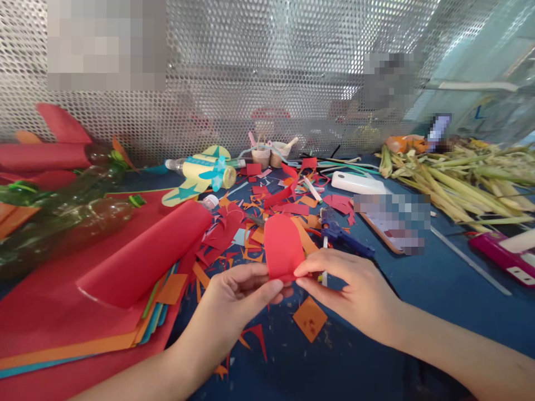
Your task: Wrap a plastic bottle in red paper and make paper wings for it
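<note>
Between my two hands, a red paper cutout [284, 245] with a rounded top stands upright above the table. My left hand [246, 295] pinches its lower left edge between thumb and fingers. At the lower right edge, my right hand [343, 287] pinches the same cutout, near a fold along its bottom. Just behind it lies a blue glue gun [345, 236] with a white glue stick. An orange paper square [310, 319] with brown spots rests below my hands. To the left is a bottle wrapped in red paper [146, 256], its white cap pointing away from me.
Red and orange paper scraps [225, 231] litter the blue table [451, 301]. Coloured sheets [50, 312] and green plastic bottles [75, 223] lie left, a yellow paper-covered bottle [204, 171] behind. A phone [388, 223], a white device [358, 182] and dry stalks [472, 184] are right. Perforated metal [234, 50] rises behind.
</note>
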{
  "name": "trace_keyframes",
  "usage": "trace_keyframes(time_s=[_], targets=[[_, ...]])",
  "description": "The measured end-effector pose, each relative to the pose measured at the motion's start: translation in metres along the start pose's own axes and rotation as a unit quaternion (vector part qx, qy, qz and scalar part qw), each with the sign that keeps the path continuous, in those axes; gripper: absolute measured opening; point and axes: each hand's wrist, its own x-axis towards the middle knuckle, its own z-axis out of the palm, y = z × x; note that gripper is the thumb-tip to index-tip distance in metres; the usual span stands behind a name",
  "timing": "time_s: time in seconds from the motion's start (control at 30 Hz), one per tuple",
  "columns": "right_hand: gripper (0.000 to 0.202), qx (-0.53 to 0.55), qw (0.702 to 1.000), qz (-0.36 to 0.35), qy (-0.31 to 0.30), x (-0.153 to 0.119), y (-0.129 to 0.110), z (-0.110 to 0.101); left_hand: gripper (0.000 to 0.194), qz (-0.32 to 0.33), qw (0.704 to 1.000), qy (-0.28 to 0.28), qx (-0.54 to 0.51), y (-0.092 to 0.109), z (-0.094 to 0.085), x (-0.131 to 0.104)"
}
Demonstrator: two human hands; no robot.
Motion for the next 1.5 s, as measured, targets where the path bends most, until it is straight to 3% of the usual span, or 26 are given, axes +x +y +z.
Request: trace_keyframes(time_s=[0.13, 0.3, 0.63, 0.9, 1.13, 1.27, 1.33, 1.5], targets=[[0.008, 0.005, 0.999, 0.035, -0.016, 0.001, -0.004, -0.001, 0.018, 0.012, 0.998, 0.023, 0.061, 0.0, 0.0, 0.0], [0.009, -0.004, 0.997, 0.072, -0.019, 0.001, -0.007, 0.0, 0.009, 0.05, 0.993, 0.004, 0.103, 0.0, -0.001, -0.001], [0.006, 0.022, 0.993, 0.119, -0.007, 0.001, -0.001, 0.0, 0.018, 0.045, 0.997, -0.036, -0.057, -0.003, -0.004, 0.003], [0.004, 0.054, 0.988, 0.144, -0.02, 0.001, 0.002, 0.0, 0.02, 0.037, 0.999, 0.021, -0.023, 0.002, -0.002, 0.004], [0.022, 0.162, 0.97, 0.182, 0.011, -0.001, 0.008, 0.004, 0.021, 0.033, 0.999, -0.022, -0.011, 0.002, -0.006, 0.01], [0.022, 0.237, 0.951, 0.198, -0.015, -0.001, 0.003, 0.001, 0.014, 0.08, 0.997, -0.004, 0.018, 0.003, -0.008, 0.012], [0.011, 0.225, 0.953, 0.2, -0.032, 0.0, 0.001, -0.001, 0.011, 0.112, 0.993, -0.002, 0.02, 0.005, -0.009, 0.011], [0.012, 0.166, 0.968, 0.186, -0.042, 0.0, 0.003, -0.001, 0.006, 0.142, 0.988, -0.001, 0.065, 0.007, -0.008, 0.007]])
